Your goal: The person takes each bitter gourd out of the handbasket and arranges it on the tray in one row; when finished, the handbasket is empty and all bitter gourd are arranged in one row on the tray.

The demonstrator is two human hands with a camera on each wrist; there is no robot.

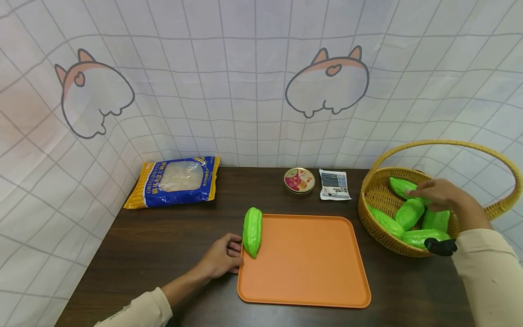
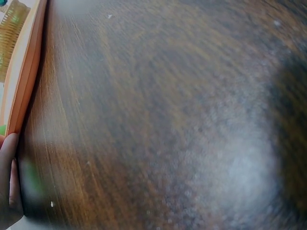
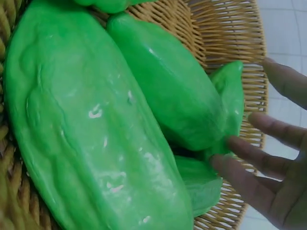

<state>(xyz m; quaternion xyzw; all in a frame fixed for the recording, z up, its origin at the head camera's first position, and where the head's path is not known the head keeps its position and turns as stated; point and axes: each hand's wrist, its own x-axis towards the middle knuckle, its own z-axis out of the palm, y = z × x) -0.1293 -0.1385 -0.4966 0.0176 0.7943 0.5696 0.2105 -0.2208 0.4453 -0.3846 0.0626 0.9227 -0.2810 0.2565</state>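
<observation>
A green bitter melon (image 1: 252, 231) lies along the left side of the orange tray (image 1: 306, 263), its narrow end toward me. My left hand (image 1: 222, 256) holds the tray's left edge with bent fingers; in the left wrist view, fingers (image 2: 7, 155) meet the tray wall (image 2: 23, 91). Over the wicker basket (image 1: 369, 227) on the right, my right hand (image 1: 439, 193) reaches in, fingertips overlapping the rear bitter melon (image 1: 401, 186). Its fingers (image 3: 273, 129) are spread apart in the right wrist view. Several more bitter melons (image 3: 96, 120) lie in the basket.
A blue and yellow pasta bag (image 1: 175, 181) lies at the back left. Behind the tray stand a round tin (image 1: 299, 180) and a small white packet (image 1: 334, 185). The basket's tall handle (image 1: 443, 142) arches over its right side. A tiled-pattern cloth (image 1: 253, 91) borders the table.
</observation>
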